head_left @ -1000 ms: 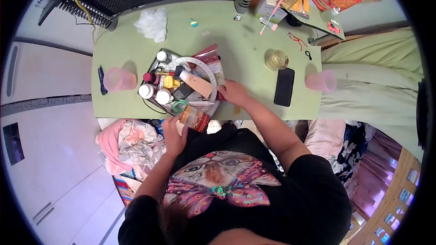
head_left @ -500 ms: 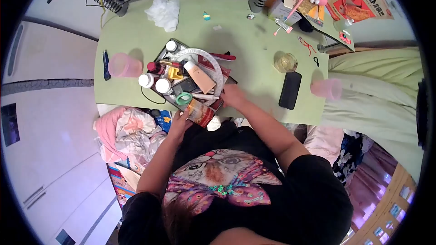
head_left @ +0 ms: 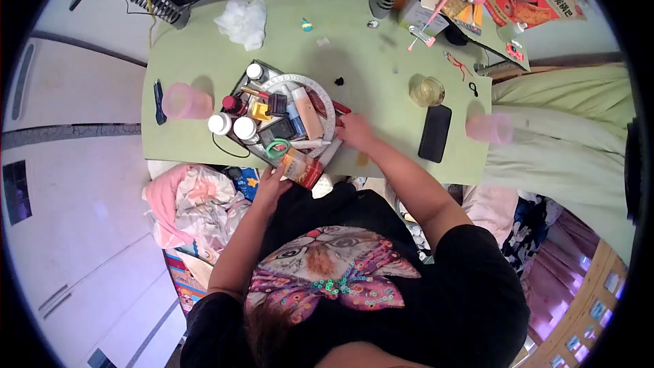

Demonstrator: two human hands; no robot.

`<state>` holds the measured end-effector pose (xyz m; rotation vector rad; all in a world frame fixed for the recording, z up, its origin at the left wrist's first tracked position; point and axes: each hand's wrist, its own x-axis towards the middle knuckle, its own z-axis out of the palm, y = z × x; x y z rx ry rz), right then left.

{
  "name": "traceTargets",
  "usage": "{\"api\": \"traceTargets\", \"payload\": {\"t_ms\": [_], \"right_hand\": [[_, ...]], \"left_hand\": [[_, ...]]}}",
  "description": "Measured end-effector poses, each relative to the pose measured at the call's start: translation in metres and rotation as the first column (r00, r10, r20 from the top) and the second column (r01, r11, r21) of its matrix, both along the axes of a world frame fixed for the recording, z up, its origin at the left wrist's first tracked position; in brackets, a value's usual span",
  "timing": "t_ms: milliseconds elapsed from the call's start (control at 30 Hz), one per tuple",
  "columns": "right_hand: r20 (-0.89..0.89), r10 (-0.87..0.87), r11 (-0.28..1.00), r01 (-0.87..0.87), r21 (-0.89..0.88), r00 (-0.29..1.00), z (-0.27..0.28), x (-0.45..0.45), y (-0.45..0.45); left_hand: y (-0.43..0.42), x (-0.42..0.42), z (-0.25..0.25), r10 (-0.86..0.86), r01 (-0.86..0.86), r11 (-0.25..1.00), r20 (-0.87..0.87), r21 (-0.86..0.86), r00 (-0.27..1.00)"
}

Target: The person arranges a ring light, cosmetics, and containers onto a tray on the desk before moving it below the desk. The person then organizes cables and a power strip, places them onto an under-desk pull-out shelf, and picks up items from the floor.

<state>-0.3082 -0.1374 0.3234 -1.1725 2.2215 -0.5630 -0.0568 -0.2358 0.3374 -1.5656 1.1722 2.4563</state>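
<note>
A dark tray (head_left: 238, 88) full of small items sits at the front of the green desk. In it are white-capped jars (head_left: 245, 128), a tan tube (head_left: 308, 114), a yellow piece (head_left: 260, 111), a green tape roll (head_left: 277, 148) and a clear round ring ruler (head_left: 328, 119). A red and yellow packet (head_left: 302, 167) lies over its front corner. My left hand (head_left: 271, 185) is closed on the tray's front edge beside this packet. My right hand (head_left: 355, 131) has its fingers bent at the tray's right side, near a red item (head_left: 342, 107); what they grip is hidden.
A pink cup (head_left: 187, 101) and blue cutter (head_left: 160, 101) stand left of the tray. To the right are a glass of liquid (head_left: 427, 90), a black phone (head_left: 434, 134) and another pink cup (head_left: 490, 128). A crumpled white bag (head_left: 243, 22) lies at the back.
The tan tube has shifted right and stands more upright, exposing a blue item beside it. The red stick no longer juts out over the desk; a small black piece lies there. My right hand moved slightly up-right.
</note>
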Motion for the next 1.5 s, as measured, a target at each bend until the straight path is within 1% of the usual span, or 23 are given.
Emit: {"api": "traceTargets", "payload": {"t_ms": [33, 67, 133, 167, 233, 267, 333, 367, 433, 567, 667, 767, 800, 867, 967, 1033, 1100, 1167, 1233, 1300, 1367, 1433, 1500], "right_hand": [[0.311, -0.109, 0.988, 0.069, 0.135, 0.944, 0.019, -0.003, -0.001], [0.311, -0.101, 0.989, 0.062, 0.135, 0.945, 0.030, -0.011, -0.004], [-0.169, -0.133, 0.990, 0.139, 0.024, 0.977, 0.040, -0.035, -0.017], [-0.170, -0.132, 0.990, 0.138, 0.026, 0.977, 0.038, -0.042, -0.024], [-0.161, -0.275, 0.951, 0.244, -0.191, 0.948, 0.030, -0.054, -0.038], [-0.163, -0.277, 0.951, 0.246, -0.190, 0.947, 0.024, -0.055, -0.045], [-0.334, -0.117, 0.969, 0.033, -0.246, 0.935, -0.001, -0.053, -0.057], [-0.334, -0.120, 0.968, 0.035, -0.249, 0.935, -0.014, -0.054, -0.060], [-0.281, -0.084, 0.996, 0.079, -0.027, 0.956, -0.029, -0.054, -0.066], [-0.306, -0.003, 0.999, 0.014, 0.033, 0.952, -0.025, -0.061, -0.054], [-0.205, -0.274, 0.947, 0.227, -0.227, 0.940, -0.012, -0.060, -0.039], [-0.071, -0.228, 0.917, 0.190, -0.352, 0.971, 0.005, -0.045, -0.020], [-0.076, -0.230, 0.918, 0.191, -0.347, 0.970, 0.010, -0.037, -0.015], [0.140, -0.143, 0.903, 0.187, -0.386, 0.980, 0.018, -0.019, -0.012], [0.189, -0.040, 0.955, 0.093, -0.281, 0.981, 0.028, -0.010, -0.017], [0.191, -0.078, 0.960, 0.126, -0.252, 0.978, 0.038, -0.021, -0.025], [0.012, -0.197, 0.926, 0.190, -0.326, 0.980, 0.026, -0.051, -0.036], [-0.202, -0.315, 0.810, 0.152, -0.566, 0.927, -0.002, -0.091, -0.052], [-0.412, -0.337, 0.881, 0.129, -0.455, 0.847, -0.009, -0.131, -0.070], [-0.566, -0.210, 0.971, 0.103, -0.215, 0.797, -0.033, -0.177, -0.090], [-0.612, -0.127, 0.992, 0.088, -0.093, 0.781, -0.051, -0.213, -0.106], [-0.530, -0.092, 0.963, 0.211, 0.169, 0.843, -0.021, -0.210, -0.115], [-0.485, -0.115, 0.945, 0.245, 0.214, 0.867, -0.058, -0.238, -0.118]], "left_hand": [[0.001, 0.001, -0.001, 0.011, -0.011, 1.000, 0.003, 0.013, 1.000], [0.001, 0.001, 0.000, 0.019, -0.019, 1.000, 0.003, 0.013, 1.000], [0.004, -0.002, 0.005, 0.028, -0.028, 0.999, 0.011, 0.034, 1.000], [0.005, -0.002, 0.007, 0.029, -0.029, 0.999, 0.010, 0.036, 1.000], [0.007, -0.007, 0.009, 0.035, -0.036, 0.999, 0.024, 0.012, 0.999], [0.008, -0.007, 0.007, 0.033, -0.033, 0.999, 0.022, 0.013, 0.999], [0.005, -0.004, 0.005, -0.006, 0.006, 1.000, 0.004, -0.002, 1.000], [0.004, -0.004, 0.006, -0.009, 0.009, 1.000, 0.004, -0.005, 1.000], [0.003, -0.004, 0.012, 0.000, 0.000, 1.000, 0.038, -0.011, 0.999], [0.000, 0.004, 0.003, 0.048, -0.048, 0.999, 0.038, -0.026, 0.998], [0.001, 0.004, 0.006, 0.057, -0.055, 0.997, 0.047, -0.044, 0.997], [0.002, 0.003, 0.006, 0.046, -0.046, 0.998, -0.002, -0.046, 0.999], [0.002, 0.003, -0.002, 0.074, -0.073, 0.997, 0.026, -0.033, 0.997], [0.002, 0.001, -0.005, 0.058, -0.057, 0.998, 0.029, -0.028, 0.998], [-0.001, -0.001, -0.010, 0.013, -0.012, 0.999, 0.027, -0.035, 1.000], [-0.002, -0.005, -0.001, 0.000, 0.004, 0.998, 0.063, -0.064, 0.998], [-0.001, -0.006, 0.007, 0.018, -0.016, 0.999, 0.055, -0.042, 0.998], [-0.002, -0.006, 0.009, 0.005, -0.003, 0.999, 0.056, -0.040, 0.998], [-0.001, 0.000, 0.000, 0.026, -0.024, 0.999, 0.045, -0.038, 0.999], [0.000, 0.005, -0.001, 0.028, -0.025, 0.999, 0.099, -0.036, 0.995], [-0.001, 0.011, 0.000, 0.024, -0.020, 0.999, 0.090, -0.041, 0.996], [-0.002, 0.017, 0.006, -0.006, 0.013, 0.998, 0.094, -0.065, 0.996], [-0.007, 0.023, 0.012, 0.008, -0.001, 0.998, 0.107, -0.065, 0.994]]}}
